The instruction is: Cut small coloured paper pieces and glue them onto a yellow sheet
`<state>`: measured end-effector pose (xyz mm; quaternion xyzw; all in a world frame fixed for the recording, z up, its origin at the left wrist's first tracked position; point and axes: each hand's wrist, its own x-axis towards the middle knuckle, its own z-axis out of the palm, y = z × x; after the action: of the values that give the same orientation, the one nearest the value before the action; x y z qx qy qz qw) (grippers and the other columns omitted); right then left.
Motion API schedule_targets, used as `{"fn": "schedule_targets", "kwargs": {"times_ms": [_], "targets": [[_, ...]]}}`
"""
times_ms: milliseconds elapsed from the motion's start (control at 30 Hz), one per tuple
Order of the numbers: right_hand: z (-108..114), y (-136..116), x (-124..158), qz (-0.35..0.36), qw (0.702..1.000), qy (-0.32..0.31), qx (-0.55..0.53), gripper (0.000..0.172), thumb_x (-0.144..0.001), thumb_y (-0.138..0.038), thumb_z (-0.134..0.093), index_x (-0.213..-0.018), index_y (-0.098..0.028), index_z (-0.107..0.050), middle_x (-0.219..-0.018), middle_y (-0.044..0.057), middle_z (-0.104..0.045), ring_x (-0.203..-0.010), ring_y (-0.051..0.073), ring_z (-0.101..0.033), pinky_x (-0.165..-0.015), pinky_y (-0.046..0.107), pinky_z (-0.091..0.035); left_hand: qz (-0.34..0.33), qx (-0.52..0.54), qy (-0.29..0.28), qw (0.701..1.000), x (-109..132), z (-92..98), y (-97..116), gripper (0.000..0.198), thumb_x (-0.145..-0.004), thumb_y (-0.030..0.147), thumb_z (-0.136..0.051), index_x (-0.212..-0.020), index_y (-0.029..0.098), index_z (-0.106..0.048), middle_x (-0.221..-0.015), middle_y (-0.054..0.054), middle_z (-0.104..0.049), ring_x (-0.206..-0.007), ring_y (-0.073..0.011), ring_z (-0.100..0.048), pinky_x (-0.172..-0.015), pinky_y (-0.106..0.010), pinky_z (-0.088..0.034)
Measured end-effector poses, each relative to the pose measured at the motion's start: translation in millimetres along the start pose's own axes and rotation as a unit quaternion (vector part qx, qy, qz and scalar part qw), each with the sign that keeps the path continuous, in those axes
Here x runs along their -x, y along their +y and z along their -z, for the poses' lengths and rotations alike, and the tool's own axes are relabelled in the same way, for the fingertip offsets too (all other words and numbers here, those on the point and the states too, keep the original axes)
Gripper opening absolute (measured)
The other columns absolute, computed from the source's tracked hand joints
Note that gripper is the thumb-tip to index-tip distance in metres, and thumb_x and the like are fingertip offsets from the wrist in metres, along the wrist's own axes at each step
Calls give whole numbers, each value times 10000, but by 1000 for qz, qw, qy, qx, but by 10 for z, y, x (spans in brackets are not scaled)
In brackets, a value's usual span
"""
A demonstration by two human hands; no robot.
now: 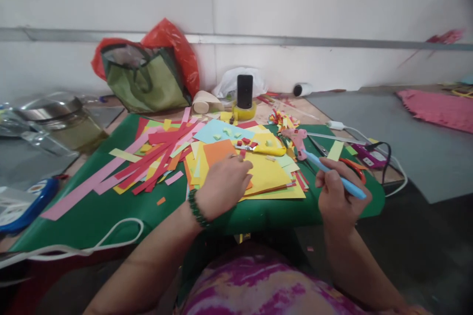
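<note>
My left hand [226, 184], with a green bead bracelet at the wrist, reaches over the stack of yellow and orange paper sheets [268, 174]. Its fingers are bent down at the paper; whatever lies beneath them is hidden. A light blue pen-like tool [338, 177] is held in my right hand [340, 196], its thin end pointing up and left. Beyond the left fingers, a yellow-handled cutter [269, 150] rests on the sheets beside small red paper pieces [247, 142]. Light green pieces [227, 131] sit on a light blue sheet [209, 130].
Colored paper strips [158, 150] cover the green mat [162, 216] at left. Behind stand a phone [244, 91], a green bag [151, 83] and a glass jar [70, 122]. A pink glue gun [296, 141], orange-handled scissors [353, 167] and white cable [401, 172] are at right.
</note>
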<state>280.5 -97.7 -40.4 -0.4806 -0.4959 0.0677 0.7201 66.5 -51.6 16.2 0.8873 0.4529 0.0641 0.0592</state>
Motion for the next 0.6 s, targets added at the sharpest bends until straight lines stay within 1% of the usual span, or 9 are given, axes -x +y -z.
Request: {"fn": "schedule_targets", "kwargs": {"times_ms": [67, 133, 167, 233, 267, 333, 467, 533, 600], "targets": [[-8, -10, -47, -112, 988, 11, -102, 176, -789, -360, -678, -848, -195, -701, -597, -18, -576, -504, 94, -519, -438, 205, -399, -35, -29, 5, 999, -256, -71, 189, 214, -892, 159, -469, -950, 133, -674, -990, -144, -651, -1020, -283, -561, -783, -357, -483], [-16, -8, -97, -206, 959, 18, -194, 217, -699, -381, -758, -769, -197, -667, -548, -40, -549, -483, 81, -516, -394, 163, -372, -58, -50, -3, 997, -523, -168, 331, 251, -871, 81, -447, -963, 122, -677, -1006, -155, -645, -1014, -282, -561, -788, -356, -482], [-13, -1, -120, -246, 944, 17, -221, 254, -656, -389, -789, -741, -195, -649, -530, -48, -541, -477, 77, -519, -384, 149, -369, -60, -55, -8, 997, -643, -219, 380, 290, -866, 44, -415, -962, 113, -680, -1001, -161, -646, -1008, -280, -566, -777, -350, -484], [11, 20, -155, -301, 921, 13, -248, 318, -599, -409, -823, -726, -189, -632, -513, -56, -538, -462, 67, -518, -381, 134, -380, -60, -61, -11, 996, -825, -307, 439, 324, -856, 2, -383, -936, 75, -689, -1007, -190, -646, -1002, -279, -577, -761, -336, -487], [30, 34, -167, -317, 913, 7, -255, 340, -589, -426, -826, -731, -186, -632, -514, -54, -548, -453, 63, -516, -385, 133, -392, -61, -63, -12, 996, -879, -338, 453, 325, -850, -13, -379, -914, 55, -691, -1001, -202, -648, -995, -275, -585, -756, -326, -487], [75, 68, -177, -333, 904, -8, -267, 363, -590, -455, -819, -746, -184, -635, -532, -43, -579, -440, 60, -517, -395, 138, -412, -67, -62, -7, 996, -910, -369, 456, 332, -848, -34, -366, -917, 30, -685, -1011, -204, -651, -990, -252, -598, -779, -300, -475], [133, 147, -169, -333, 897, -35, -287, 335, -645, -462, -783, -757, -184, -634, -541, -32, -603, -434, 61, -525, -400, 141, -425, -79, -39, 1, 996, -850, -350, 406, 385, -867, -45, -300, -965, 30, -664, -973, -138, -673, -927, -190, -631, -783, -243, -447], [139, 178, -165, -323, 900, -42, -289, 321, -676, -467, -759, -760, -186, -630, -542, -32, -603, -431, 64, -523, -398, 147, -426, -76, -19, -7, 997, -870, -328, 363, 345, -849, -29, -342, -952, 44, -664, -931, -124, -686, -889, -197, -646, -751, -249, -454], [139, 191, -166, -320, 901, -40, -289, 322, -682, -475, -752, -760, -189, -627, -544, -33, -603, -426, 66, -519, -397, 155, -429, -69, -3, -21, 997, -929, -296, 308, 258, -815, 23, -446, -939, 76, -666, -898, -116, -700, -862, -218, -657, -712, -267, -469]]}}
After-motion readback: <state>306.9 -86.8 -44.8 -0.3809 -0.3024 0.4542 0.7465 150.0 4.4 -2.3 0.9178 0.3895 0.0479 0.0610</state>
